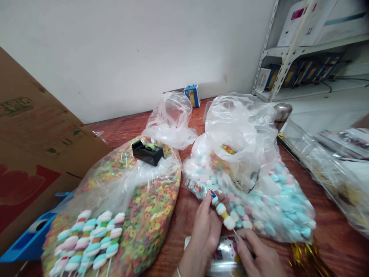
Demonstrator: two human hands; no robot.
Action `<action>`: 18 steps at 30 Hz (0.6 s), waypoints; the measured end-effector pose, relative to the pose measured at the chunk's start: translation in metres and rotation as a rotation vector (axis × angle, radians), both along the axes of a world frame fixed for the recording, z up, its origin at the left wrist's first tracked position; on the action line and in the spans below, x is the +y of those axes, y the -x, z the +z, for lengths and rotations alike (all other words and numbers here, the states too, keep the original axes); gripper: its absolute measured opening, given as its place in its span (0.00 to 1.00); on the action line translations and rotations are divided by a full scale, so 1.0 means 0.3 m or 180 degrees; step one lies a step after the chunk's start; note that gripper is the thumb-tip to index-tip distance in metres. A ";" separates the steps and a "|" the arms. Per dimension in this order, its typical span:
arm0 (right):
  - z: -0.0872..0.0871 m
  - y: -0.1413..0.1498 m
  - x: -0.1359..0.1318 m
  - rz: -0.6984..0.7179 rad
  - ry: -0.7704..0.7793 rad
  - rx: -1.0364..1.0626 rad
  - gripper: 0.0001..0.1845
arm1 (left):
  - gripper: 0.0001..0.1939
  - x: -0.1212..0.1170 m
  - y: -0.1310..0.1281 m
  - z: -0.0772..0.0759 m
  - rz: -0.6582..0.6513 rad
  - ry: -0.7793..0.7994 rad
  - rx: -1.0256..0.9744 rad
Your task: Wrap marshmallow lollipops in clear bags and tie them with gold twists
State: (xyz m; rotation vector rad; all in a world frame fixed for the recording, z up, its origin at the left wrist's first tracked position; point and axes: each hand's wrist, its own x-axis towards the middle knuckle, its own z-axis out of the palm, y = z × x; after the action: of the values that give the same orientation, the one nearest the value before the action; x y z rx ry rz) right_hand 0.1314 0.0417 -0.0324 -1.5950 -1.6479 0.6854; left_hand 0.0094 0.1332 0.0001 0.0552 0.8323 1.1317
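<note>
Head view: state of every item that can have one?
Left hand: closed on the candy skewer's top end.
Right hand: pinching its stick.
Candy skewer: threaded, tilted.
Finished skewers: loaded, lying on cereal bag.
Cereal bag: filled; open or sealed, can't tell.
Marshmallow bag: filled; closure can't tell.
Tape dispenser: roll fitted, resting on cereal bag.
Small blue-and-white box: upright by wall.

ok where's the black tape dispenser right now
In the head view, left of centre, the black tape dispenser sits on top of the bag of colorful rings.
</note>
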 end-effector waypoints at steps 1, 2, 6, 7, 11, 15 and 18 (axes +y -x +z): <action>-0.003 -0.004 0.001 0.0042 -0.0260 -0.0282 0.17 | 0.14 -0.003 -0.001 -0.004 -0.0023 -0.0044 0.0044; -0.006 -0.008 0.001 0.0111 -0.0523 -0.0523 0.15 | 0.14 -0.006 -0.001 -0.007 -0.0043 -0.0082 0.0094; -0.020 -0.014 0.006 0.0333 -0.0861 -0.0780 0.12 | 0.13 -0.021 -0.006 -0.022 -0.0208 -0.0009 0.0240; -0.020 -0.012 0.009 0.0361 -0.0663 -0.0602 0.12 | 0.13 -0.025 -0.010 -0.023 -0.0264 0.0030 0.0238; -0.014 0.009 0.027 0.0339 0.0423 0.0795 0.14 | 0.13 -0.032 -0.020 -0.014 -0.0378 -0.0066 0.0002; -0.017 0.027 0.050 0.0059 0.1355 0.2688 0.18 | 0.23 -0.023 0.025 0.009 -0.0571 0.0064 -0.0107; -0.021 0.034 0.059 -0.0195 0.1788 0.3547 0.22 | 0.28 -0.007 0.072 0.020 -0.0646 0.0170 0.0195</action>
State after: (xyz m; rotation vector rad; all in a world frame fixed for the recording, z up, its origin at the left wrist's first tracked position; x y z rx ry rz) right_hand 0.1212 0.0594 -0.0389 -1.1699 -0.5903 1.7061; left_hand -0.0123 0.1310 0.0060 0.1278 0.8905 0.9201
